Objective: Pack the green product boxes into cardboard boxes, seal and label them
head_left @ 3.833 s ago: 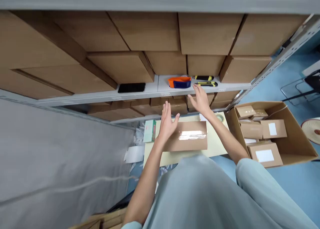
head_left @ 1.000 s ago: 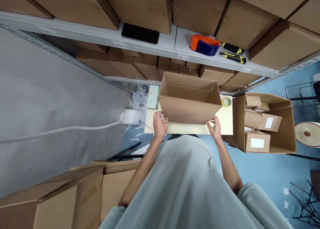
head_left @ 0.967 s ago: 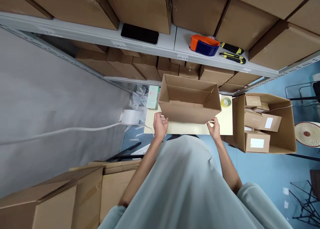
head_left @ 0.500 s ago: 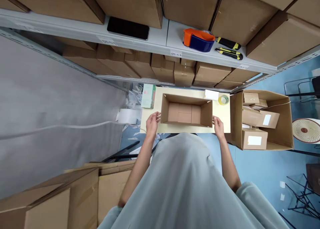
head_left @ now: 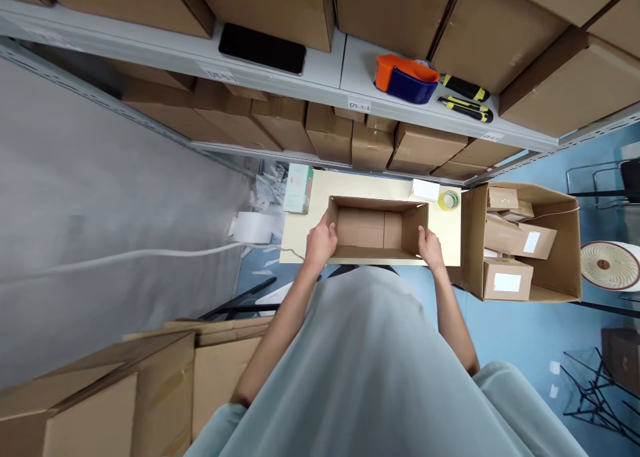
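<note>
An open-topped cardboard box (head_left: 371, 228) sits on the pale yellow table (head_left: 304, 238), its inside bare. My left hand (head_left: 321, 241) grips the box's left end, thumb over the rim and fingers on the outside. At the right end my right hand (head_left: 430, 248) holds the rim the same way, with the thumb inside. Behind the box's right corner lie a small white box (head_left: 425, 190) and a roll of yellow tape (head_left: 449, 200). A green and white carton (head_left: 298, 188) stands at the table's left back corner.
A large carton (head_left: 560, 280) with several smaller boxes stands right of the table. Ahead, a shelf (head_left: 320, 70) bears boxes, a phone (head_left: 263, 48), an orange and blue tape dispenser (head_left: 407, 79) and cutters (head_left: 466, 98). Folded cardboard (head_left: 165, 384) leans at lower left. A fan (head_left: 609, 265) is far right.
Both hands have moved from beside the box to closing on its end walls. The box has shifted slightly toward me and to the right.
</note>
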`<state>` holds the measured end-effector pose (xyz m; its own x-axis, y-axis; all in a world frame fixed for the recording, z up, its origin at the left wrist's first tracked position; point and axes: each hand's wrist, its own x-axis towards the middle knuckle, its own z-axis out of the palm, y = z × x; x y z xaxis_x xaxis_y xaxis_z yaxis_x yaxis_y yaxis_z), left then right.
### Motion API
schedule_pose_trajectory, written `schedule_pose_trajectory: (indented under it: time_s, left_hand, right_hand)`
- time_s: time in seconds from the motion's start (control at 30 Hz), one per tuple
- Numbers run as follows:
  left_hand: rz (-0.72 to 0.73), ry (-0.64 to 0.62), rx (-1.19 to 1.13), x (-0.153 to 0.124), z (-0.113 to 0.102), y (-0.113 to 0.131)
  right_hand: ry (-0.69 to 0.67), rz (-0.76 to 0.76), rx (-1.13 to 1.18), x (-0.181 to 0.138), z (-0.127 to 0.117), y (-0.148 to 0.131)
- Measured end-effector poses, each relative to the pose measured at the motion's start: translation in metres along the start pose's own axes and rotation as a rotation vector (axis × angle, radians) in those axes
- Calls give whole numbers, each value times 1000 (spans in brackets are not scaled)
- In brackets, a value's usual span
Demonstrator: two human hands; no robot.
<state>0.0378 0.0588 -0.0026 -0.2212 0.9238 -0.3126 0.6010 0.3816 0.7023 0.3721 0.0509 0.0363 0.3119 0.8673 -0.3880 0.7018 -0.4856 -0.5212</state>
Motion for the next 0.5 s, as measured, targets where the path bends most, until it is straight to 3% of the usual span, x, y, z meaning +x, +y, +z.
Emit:
schedule_pose_trajectory:
  time_s: [0.3,0.5]
  left_hand:
    - [-12,-31,-68,2,-2,8]
    - [-31,37,-259,-24,-17,3]
  right_hand:
    - [13,20,-18,-9,-8,-18]
    - [-36,-98,92,-25,-20,-23]
